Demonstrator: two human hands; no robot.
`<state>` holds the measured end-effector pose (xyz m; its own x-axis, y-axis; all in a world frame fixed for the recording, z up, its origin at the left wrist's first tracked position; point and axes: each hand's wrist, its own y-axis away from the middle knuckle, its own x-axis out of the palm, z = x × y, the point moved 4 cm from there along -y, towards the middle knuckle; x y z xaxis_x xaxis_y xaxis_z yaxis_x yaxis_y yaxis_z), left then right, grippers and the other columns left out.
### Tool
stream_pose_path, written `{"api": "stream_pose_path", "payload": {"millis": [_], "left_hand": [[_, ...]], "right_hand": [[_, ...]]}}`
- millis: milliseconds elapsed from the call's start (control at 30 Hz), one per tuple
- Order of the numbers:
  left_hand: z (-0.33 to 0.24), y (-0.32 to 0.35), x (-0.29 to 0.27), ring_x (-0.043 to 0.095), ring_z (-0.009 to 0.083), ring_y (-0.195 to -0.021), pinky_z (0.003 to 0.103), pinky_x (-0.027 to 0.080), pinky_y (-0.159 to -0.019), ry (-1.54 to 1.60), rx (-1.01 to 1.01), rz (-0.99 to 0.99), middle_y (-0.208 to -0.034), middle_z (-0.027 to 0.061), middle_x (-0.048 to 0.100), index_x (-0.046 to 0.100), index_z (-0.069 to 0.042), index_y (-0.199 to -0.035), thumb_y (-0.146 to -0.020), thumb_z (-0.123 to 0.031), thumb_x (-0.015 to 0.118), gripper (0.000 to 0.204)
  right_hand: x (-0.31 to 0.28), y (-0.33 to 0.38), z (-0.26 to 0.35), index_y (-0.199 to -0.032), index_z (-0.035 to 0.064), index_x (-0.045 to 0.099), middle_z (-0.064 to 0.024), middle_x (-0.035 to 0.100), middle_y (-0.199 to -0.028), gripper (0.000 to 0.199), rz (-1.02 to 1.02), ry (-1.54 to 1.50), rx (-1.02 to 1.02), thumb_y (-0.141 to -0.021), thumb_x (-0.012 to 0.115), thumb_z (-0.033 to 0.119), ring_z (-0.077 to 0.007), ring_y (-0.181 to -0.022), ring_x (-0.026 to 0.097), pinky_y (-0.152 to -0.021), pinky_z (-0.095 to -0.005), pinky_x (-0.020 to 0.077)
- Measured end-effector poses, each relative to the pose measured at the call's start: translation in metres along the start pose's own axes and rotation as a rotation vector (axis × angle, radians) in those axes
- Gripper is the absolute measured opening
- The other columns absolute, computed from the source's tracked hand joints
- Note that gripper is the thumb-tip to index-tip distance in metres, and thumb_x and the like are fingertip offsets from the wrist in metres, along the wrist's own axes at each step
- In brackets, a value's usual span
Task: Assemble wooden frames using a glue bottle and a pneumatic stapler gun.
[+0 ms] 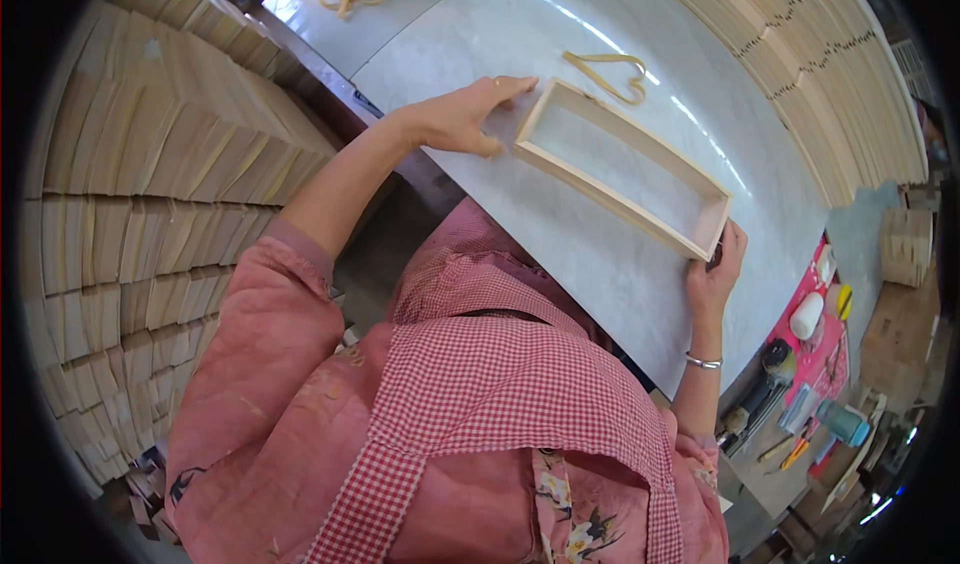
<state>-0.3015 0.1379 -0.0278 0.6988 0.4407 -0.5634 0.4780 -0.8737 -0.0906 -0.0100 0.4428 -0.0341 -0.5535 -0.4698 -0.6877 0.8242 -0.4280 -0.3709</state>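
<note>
Lying on the worktop [450, 59] between left hand [458, 116] and right hand [713, 282], the wooden frame [610, 200] looked light, stiff, best held by its end walls. Left fingers [515, 86] spread wide just beside it; right fingers [736, 240] curled at its other end, grip unclear.

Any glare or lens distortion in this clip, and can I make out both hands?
Head view: bright streaks of glare cross the pale tabletop beyond the wooden frame; the wood stacks at left bow toward the fisheye rim, and the corners go black; the outlines of the left hand and right hand are readable.
</note>
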Motion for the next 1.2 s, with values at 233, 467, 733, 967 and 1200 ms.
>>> {"api": "stream_pose_path", "payload": {"millis": [233, 467, 733, 967, 1200], "left_hand": [[-0.005, 0.011, 0.022, 0.061, 0.0165, -0.081, 0.026, 0.052, -0.075, 0.655, -0.609, 0.007, -0.098, 0.0091, 0.065, 0.062, -0.001, -0.118, -0.086, -0.006, 0.062, 0.033], [0.001, 0.004, 0.024, 0.057, 0.0114, -0.066, 0.022, 0.048, -0.061, 0.457, -0.469, 0.022, -0.084, 0.0050, 0.063, 0.066, -0.002, -0.097, -0.088, -0.005, 0.061, 0.011], [0.000, -0.045, -0.014, 0.061, 0.0204, -0.082, 0.031, 0.051, -0.072, 0.011, -0.058, -0.201, -0.098, 0.0072, 0.064, 0.069, -0.005, -0.105, -0.085, -0.008, 0.065, 0.020], [0.029, -0.158, 0.003, 0.059, 0.0337, -0.086, 0.046, 0.048, -0.080, -0.329, -0.028, 0.060, -0.090, 0.0159, 0.063, 0.070, -0.003, -0.089, -0.085, -0.016, 0.065, 0.015], [0.183, -0.101, -0.188, 0.069, 0.0246, -0.094, 0.029, 0.055, -0.079, 0.060, -0.173, -0.532, -0.098, 0.0108, 0.072, 0.071, -0.001, -0.114, -0.095, -0.020, 0.066, 0.027]], "right_hand": [[0.002, -0.001, 0.001, -0.142, -0.0006, 0.051, -0.0133, 0.056, -0.125, 0.059, 0.009, 0.017, 0.013, -0.084, 0.055, -0.008, -0.0273, -0.108, 0.057, -0.092, -0.0327, 0.0476], [0.003, -0.003, 0.001, -0.141, -0.0008, 0.053, -0.0131, 0.057, -0.125, 0.058, 0.004, -0.013, 0.028, -0.084, 0.053, -0.009, -0.0277, -0.109, 0.057, -0.093, -0.0330, 0.0472], [0.003, -0.001, -0.010, -0.135, -0.0024, 0.057, -0.0129, 0.057, -0.124, 0.052, -0.053, -0.128, 0.062, -0.084, 0.054, -0.008, -0.0275, -0.109, 0.058, -0.094, -0.0323, 0.0477], [-0.001, 0.009, -0.011, -0.125, -0.0002, 0.065, -0.0128, 0.060, -0.123, 0.039, -0.104, -0.110, 0.170, -0.087, 0.063, 0.006, -0.0279, -0.107, 0.058, -0.093, -0.0353, 0.0486], [-0.070, 0.014, -0.049, -0.114, 0.0042, 0.067, -0.0121, 0.063, -0.117, 0.037, -0.411, 0.292, 0.077, -0.078, 0.073, 0.008, -0.0296, -0.109, 0.058, -0.098, -0.0388, 0.0452]]}}
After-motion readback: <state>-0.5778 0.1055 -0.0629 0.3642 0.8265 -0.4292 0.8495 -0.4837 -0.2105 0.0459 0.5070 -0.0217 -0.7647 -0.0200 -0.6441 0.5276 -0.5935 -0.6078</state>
